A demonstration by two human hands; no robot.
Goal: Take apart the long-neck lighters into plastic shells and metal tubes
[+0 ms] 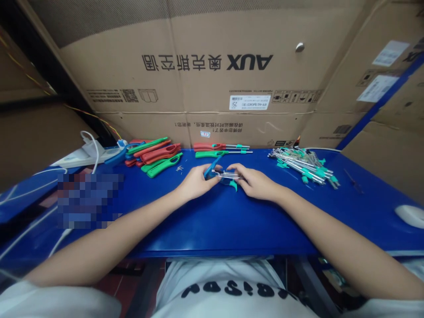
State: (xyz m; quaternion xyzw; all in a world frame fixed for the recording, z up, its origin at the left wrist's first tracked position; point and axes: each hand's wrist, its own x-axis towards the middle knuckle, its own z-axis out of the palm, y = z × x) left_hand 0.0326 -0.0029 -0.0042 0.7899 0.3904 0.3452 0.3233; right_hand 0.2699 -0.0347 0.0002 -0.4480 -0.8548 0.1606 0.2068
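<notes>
Your left arm (132,226) and right arm (321,230) reach over the near edge of the table (218,229), slanting inward, forearms bare. Your left hand (196,182) and right hand (254,181) face each other, slightly apart, nearer the far edge, thumbs and fingers bent in a grip.

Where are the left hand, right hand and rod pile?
Left hand (194,182), head view: back of the hand.
Right hand (255,183), head view: back of the hand.
Rod pile (304,168), head view: silver rods mid-pile.
</notes>
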